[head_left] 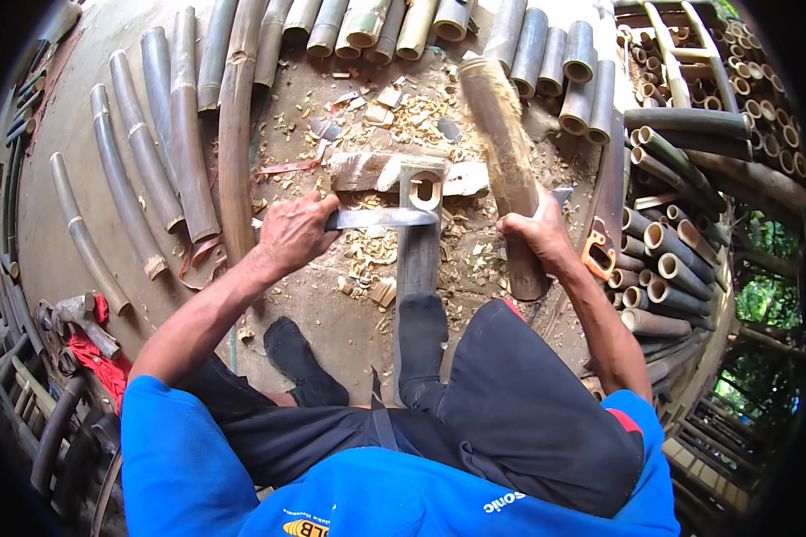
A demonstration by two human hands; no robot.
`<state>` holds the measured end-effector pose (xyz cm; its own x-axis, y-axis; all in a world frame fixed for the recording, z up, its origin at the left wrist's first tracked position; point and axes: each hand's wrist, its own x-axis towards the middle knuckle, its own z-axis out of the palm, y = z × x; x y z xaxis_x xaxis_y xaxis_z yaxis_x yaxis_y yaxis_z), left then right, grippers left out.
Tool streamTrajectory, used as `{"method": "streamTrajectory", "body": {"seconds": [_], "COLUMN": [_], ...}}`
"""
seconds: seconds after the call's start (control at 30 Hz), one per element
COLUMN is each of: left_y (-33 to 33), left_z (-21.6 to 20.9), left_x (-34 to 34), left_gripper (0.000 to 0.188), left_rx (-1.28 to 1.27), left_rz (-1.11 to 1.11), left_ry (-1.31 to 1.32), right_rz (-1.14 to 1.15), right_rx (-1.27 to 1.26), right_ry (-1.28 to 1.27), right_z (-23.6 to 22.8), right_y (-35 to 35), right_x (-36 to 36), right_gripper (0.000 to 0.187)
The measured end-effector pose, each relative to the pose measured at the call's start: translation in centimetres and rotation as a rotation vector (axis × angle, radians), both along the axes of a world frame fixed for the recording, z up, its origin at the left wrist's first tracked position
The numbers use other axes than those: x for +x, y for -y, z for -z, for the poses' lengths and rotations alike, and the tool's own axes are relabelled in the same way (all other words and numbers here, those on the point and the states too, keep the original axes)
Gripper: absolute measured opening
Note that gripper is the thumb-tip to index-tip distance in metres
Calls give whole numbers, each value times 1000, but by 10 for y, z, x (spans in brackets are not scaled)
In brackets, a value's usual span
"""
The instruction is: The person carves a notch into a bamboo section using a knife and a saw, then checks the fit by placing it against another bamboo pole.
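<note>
My left hand (297,231) is closed round the handle of a knife. The knife's broad metal blade (381,219) lies across a grey bamboo piece (417,261), just below a hole cut near its far end. That end rests on a rough wooden block (364,170), and my black-socked foot (421,336) is on its near part. My right hand (542,234) grips a thick wooden club (501,148), whose far end is worn and fibrous. The club is held to the right of the bamboo, apart from the blade. A small grey tip (561,194) shows beside the right hand.
Wood chips (381,255) litter the ground around the block. Long bamboo poles (188,152) lie at the left, and cut bamboo tubes (528,54) line the far side. An orange-handled saw (598,251) and stacked bamboo (667,268) are at the right. A red cloth (98,367) lies at the left.
</note>
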<state>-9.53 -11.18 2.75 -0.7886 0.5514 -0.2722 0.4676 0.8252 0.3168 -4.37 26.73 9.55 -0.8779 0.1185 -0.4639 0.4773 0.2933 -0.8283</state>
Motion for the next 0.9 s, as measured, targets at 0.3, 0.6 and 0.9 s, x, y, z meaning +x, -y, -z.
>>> {"method": "streamTrajectory", "body": {"seconds": [0.3,0.6,0.9], "left_y": [12,5,6], "left_z": [0,10,21], "left_x": [-17,-14,-10], "left_gripper": [17,13,14], "left_rx": [-25,-49,-71], "left_rz": [86,32,42], "left_ry": [62,17,-79], "right_rz": [-980,-1434,-1497], "right_rx": [664,854,799], "right_ry": [-611,-679,-757], "right_z": [-25,12,8], "right_y": [29,23,40], "right_x": [-23,-54,-41], "right_gripper": [55,35,34]}}
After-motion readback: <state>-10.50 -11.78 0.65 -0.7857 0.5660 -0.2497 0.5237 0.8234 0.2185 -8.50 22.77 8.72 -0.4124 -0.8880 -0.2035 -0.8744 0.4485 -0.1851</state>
